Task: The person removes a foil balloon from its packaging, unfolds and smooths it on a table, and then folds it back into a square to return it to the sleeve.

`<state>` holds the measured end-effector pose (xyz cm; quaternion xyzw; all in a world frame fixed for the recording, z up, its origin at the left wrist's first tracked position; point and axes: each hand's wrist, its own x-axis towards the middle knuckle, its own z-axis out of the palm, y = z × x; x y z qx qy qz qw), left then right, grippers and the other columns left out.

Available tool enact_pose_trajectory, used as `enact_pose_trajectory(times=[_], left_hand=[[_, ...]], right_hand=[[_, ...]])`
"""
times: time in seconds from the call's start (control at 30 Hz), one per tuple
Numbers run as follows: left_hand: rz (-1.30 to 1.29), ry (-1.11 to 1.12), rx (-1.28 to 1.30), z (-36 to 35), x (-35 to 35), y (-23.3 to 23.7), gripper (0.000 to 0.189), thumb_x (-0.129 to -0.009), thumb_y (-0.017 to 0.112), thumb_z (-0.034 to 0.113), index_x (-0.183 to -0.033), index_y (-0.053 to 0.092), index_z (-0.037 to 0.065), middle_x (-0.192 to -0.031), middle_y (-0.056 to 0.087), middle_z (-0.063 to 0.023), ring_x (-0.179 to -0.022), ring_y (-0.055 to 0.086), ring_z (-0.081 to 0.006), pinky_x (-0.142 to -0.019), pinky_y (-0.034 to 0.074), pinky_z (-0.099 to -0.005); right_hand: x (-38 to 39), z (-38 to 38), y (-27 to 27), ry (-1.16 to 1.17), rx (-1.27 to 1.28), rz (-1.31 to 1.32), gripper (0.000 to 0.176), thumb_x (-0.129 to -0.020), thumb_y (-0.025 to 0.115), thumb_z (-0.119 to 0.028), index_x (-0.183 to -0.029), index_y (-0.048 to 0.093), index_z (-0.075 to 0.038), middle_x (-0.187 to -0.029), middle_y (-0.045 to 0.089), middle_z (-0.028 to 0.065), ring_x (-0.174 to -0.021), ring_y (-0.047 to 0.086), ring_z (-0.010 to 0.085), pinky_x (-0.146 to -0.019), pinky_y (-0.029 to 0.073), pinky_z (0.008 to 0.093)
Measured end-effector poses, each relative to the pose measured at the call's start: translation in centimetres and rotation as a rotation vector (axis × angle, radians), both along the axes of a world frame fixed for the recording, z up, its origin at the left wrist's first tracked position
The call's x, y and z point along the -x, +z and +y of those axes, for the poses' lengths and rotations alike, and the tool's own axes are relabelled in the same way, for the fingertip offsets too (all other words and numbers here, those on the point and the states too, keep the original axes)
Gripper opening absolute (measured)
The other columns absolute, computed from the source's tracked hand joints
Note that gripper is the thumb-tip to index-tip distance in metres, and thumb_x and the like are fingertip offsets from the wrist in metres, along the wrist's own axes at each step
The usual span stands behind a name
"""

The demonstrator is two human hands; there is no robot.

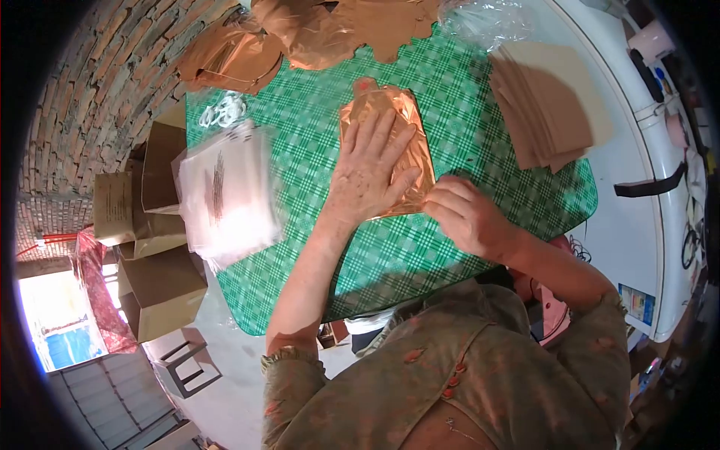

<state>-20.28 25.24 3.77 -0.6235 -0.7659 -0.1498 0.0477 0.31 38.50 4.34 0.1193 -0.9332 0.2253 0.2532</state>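
A folded packet of shiny copper-coloured foil [412, 154] lies flat on the green checked tablecloth [300, 262]. My left hand [364, 172] rests on it palm down, fingers stretched out and spread. At the packet's lower right corner is my right hand [469, 219], its fingers drawn together in a pinch on the edge. Those fingertips partly hide the corner. A rounded tab [365, 85] sticks out at the packet's far end.
More copper-coloured foil pieces [315, 34] lie along the far edge. Printed clear plastic bags [225, 191] are stacked left, below a white looped bundle [223, 111]. Brown sheets [544, 105] lie right, near crumpled clear plastic [487, 21]. Cardboard boxes [161, 281] stand beside the table.
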Motion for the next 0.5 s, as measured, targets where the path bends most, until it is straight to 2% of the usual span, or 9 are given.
enact_pose_trajectory(times=[0.27, 0.5], left_hand=[[0.011, -0.021, -0.028, -0.1, 0.2, -0.3, 0.084, -0.091, 0.061, 0.069, -0.157, 0.047, 0.02, -0.166, 0.034, -0.0188, -0.154, 0.029, -0.0415, -0.127, 0.021, -0.0556], [0.003, -0.038, -0.05, 0.0, 0.3, -0.4, 0.097, -0.083, 0.062, 0.08, -0.159, 0.045, 0.021, -0.165, 0.036, -0.0188, -0.153, 0.03, -0.0417, -0.127, 0.021, -0.0566]], right_hand=[[1.9, 1.6, -0.1, -0.085, -0.078, 0.019, 0.023, -0.078, 0.068, -0.003, -0.101, 0.066, 0.003, -0.111, 0.066, 0.0134, -0.109, 0.061, 0.0315, -0.098, 0.052, 0.0433], [4.5, 3.5, -1.1, -0.125, -0.127, 0.077, 0.023, -0.081, 0.065, -0.003, -0.103, 0.066, 0.004, -0.111, 0.066, 0.0131, -0.108, 0.061, 0.0306, -0.096, 0.052, 0.0425]])
